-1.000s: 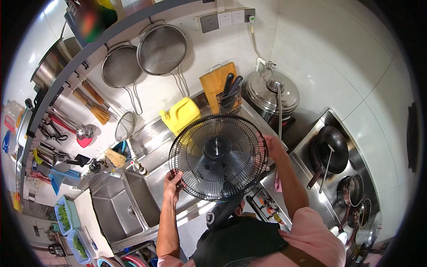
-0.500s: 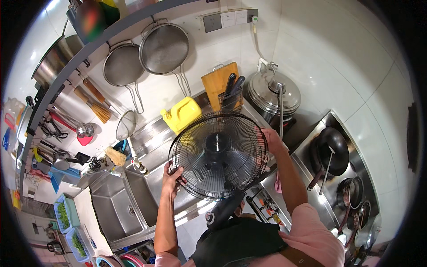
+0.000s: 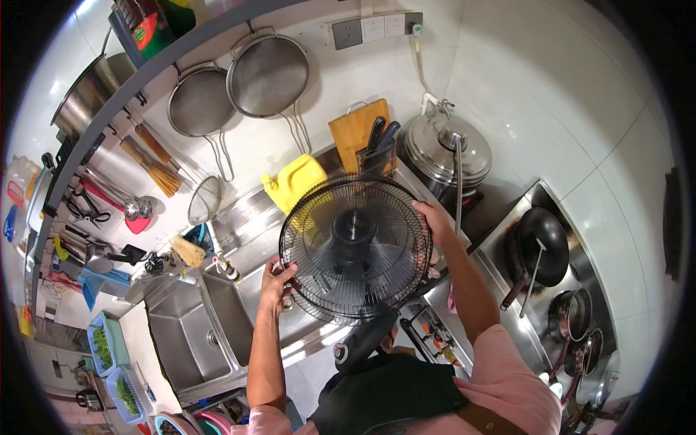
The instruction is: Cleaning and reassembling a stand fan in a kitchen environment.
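A black electric fan (image 3: 353, 230) faces up in front of me, its blades showing through the round wire fan guard (image 3: 312, 250). My left hand (image 3: 271, 290) is closed on the guard's left rim, thumb over the wires. On the opposite side, my right hand (image 3: 436, 223) grips the right rim, with its fingertips partly hidden by the wires. The fan's dark neck (image 3: 368, 337) runs down toward my apron. Whether the guard's front and back halves are joined cannot be made out.
Behind the fan, a yellow jug (image 3: 296, 183), a wooden cutting board (image 3: 355, 134) and a knife holder (image 3: 378, 159) stand on the steel counter. A sink (image 3: 185, 337) lies left. On the right are a large lidded pot (image 3: 449, 156) and a black wok (image 3: 540, 246).
The guard has shifted slightly upward in the picture. My left hand and right hand have moved a little with it, both still gripping the rim.
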Demonstrator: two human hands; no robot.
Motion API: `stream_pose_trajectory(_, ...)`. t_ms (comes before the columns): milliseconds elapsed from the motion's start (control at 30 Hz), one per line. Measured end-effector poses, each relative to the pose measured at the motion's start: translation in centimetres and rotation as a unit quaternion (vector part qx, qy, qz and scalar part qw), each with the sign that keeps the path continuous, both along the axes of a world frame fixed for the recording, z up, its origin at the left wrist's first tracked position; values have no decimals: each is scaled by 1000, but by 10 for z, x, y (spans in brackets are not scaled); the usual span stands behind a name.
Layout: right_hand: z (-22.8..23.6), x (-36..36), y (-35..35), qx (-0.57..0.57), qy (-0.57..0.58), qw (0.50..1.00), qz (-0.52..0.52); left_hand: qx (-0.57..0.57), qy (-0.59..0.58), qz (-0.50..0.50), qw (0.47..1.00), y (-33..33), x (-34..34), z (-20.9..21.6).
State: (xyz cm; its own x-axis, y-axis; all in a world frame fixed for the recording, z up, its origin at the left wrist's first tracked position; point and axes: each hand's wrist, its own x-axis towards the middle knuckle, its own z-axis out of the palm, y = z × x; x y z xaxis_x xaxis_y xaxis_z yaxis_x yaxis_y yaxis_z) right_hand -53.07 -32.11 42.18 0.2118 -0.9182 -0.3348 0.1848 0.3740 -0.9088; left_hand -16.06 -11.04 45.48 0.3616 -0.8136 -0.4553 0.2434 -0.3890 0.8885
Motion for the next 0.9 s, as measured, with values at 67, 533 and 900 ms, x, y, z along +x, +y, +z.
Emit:
stream_pose_trajectory(67, -2, 0, 0, -13, 11, 1000, -4, 8, -1, -2, 1000, 0, -1, 2)
stream_pose_trajectory(533, -15, -1, 15, -160, 290, 943, -41, 19, -22, 3, 1000, 11, 0, 1)
stream_pose_trajectory(900, -2, 7, 29, -152, 365, 918, 6, 50, -71, -6, 996, 14, 9, -9)
